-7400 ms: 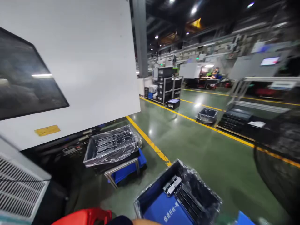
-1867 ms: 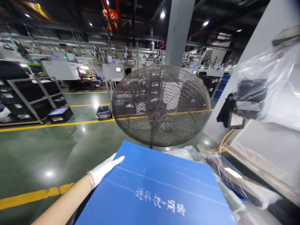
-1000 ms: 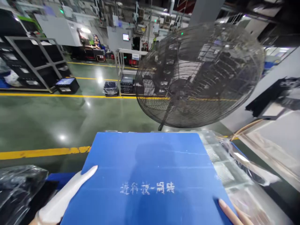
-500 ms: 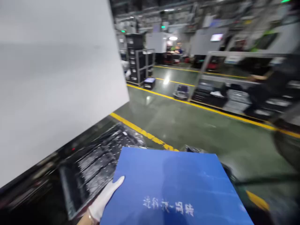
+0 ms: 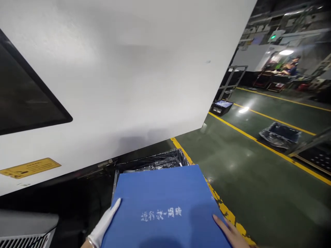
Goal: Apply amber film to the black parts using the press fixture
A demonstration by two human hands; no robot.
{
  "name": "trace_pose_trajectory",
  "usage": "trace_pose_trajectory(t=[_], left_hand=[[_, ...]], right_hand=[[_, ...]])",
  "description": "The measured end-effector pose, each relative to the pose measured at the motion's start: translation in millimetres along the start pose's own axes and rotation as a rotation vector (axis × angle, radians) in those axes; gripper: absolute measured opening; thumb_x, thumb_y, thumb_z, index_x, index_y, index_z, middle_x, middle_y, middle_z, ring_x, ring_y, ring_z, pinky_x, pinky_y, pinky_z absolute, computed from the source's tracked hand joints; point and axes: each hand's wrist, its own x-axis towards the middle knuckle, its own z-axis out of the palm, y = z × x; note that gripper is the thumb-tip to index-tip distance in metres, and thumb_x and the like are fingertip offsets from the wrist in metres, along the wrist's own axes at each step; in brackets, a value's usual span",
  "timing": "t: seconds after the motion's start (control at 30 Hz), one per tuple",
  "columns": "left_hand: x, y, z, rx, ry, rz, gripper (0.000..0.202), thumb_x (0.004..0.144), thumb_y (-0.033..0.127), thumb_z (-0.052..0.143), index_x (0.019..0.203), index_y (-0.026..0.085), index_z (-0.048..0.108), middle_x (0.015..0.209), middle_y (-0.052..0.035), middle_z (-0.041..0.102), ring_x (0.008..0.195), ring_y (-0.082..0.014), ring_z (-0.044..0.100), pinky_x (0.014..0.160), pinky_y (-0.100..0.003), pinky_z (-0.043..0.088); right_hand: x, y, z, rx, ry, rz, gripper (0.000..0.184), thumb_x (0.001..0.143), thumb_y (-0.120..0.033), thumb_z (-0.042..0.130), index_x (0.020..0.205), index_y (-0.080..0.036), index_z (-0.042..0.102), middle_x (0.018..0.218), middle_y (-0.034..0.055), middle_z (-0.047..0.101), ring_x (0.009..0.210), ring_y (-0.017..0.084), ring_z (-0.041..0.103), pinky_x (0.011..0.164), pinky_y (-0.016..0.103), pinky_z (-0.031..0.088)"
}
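A flat blue board (image 5: 165, 193) with white handwritten characters fills the lower middle of the head view. My left hand (image 5: 104, 222), in a white glove, grips its left edge with the thumb lying on top. Bare, my right hand (image 5: 230, 230) holds the right edge, thumb on the upper face. The fingers of both hands are hidden beneath the board. Just past the board's far edge, a black plastic-lined bin (image 5: 165, 162) shows, with dark parts in it; the board covers its near portion.
A large white machine panel (image 5: 144, 79) with a dark window hangs over the left and centre. Yellow lines (image 5: 232, 129) mark the green floor. To the right lie a plastic-lined crate (image 5: 279, 134) and a black box (image 5: 221, 107). A person (image 5: 292, 67) sits far off.
The view has swung left, so the white machine covers more of it. My right hand has come into sight on the board's right edge. The board now overlaps the lined bin.
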Motion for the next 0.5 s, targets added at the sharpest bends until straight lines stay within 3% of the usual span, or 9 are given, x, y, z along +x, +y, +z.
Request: trace_pose_trajectory(t=[0.1,0.2,0.33,0.43,0.5], left_hand=[[22,17,-4.2,0.103,0.125,0.064,0.068,0.091,0.059,0.04,0.134,0.008,0.049,0.14,-0.0117,0.051,0.129,-0.0231,0.048,0.114,-0.033,0.032],[38,28,-1.1,0.167,0.192,0.064,0.073,0.092,0.061,0.032,0.14,0.007,0.041,0.147,-0.0128,0.042,0.135,-0.0241,0.04,0.117,-0.036,0.024],[76,32,1.0,0.267,0.253,0.108,0.074,0.09,0.06,0.034,0.138,0.005,0.043,0.146,-0.0142,0.043,0.135,-0.0254,0.039,0.117,-0.037,0.023],[110,33,-1.7,0.32,0.273,0.142,0.073,0.091,0.057,0.035,0.138,0.002,0.043,0.144,-0.0157,0.045,0.137,-0.0253,0.036,0.118,-0.036,0.018],[124,31,-2.8,0.319,0.278,0.163,0.07,0.093,0.053,0.031,0.14,0.002,0.039,0.149,-0.0136,0.038,0.14,-0.0219,0.03,0.118,-0.032,0.013]], right_hand=[[61,-37,24,0.022,-0.123,0.0,0.067,0.064,-0.07,0.056,0.105,-0.019,0.072,0.122,0.0076,0.067,0.125,0.033,0.051,0.111,0.041,0.036],[106,-56,33,0.038,-0.22,-0.017,0.07,0.068,-0.07,0.053,0.113,-0.017,0.068,0.123,0.0073,0.067,0.122,0.029,0.055,0.107,0.036,0.041],[155,-55,40,0.021,-0.279,-0.005,0.078,0.065,-0.072,0.053,0.115,-0.014,0.066,0.124,0.0098,0.065,0.123,0.028,0.054,0.107,0.035,0.04],[180,-48,48,-0.026,-0.25,0.023,0.088,0.06,-0.075,0.054,0.117,-0.009,0.064,0.129,0.0149,0.062,0.13,0.031,0.045,0.114,0.039,0.031],[187,-45,49,-0.052,-0.208,0.039,0.09,0.058,-0.075,0.055,0.12,-0.01,0.062,0.133,0.0145,0.058,0.135,0.032,0.038,0.117,0.04,0.025]])
